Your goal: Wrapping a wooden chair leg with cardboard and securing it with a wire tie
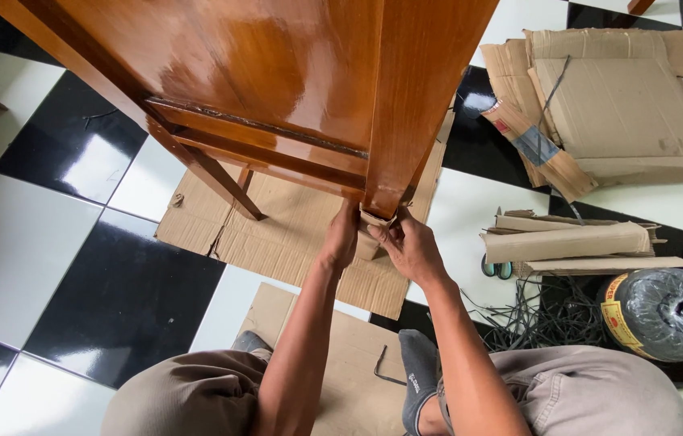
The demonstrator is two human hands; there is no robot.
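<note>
A glossy brown wooden table (277, 73) stands over a flat sheet of cardboard (293, 234) on the floor. Both my hands are at the foot of its near leg (406, 105). My left hand (341, 238) and my right hand (408, 246) press a small piece of cardboard wrap (374, 222) around the bottom of that leg, fingers closed on it from either side. My knees in tan trousers and a grey sock fill the bottom of the view.
Black and white floor tiles surround the table. Folded cardboard pieces (616, 105) lie at the upper right, rolled cardboard strips (571, 242) nearer. A wrapped spool of black cord (668, 313) sits at the right, with loose black strands (519, 311) and scissor handles (496, 268) beside it.
</note>
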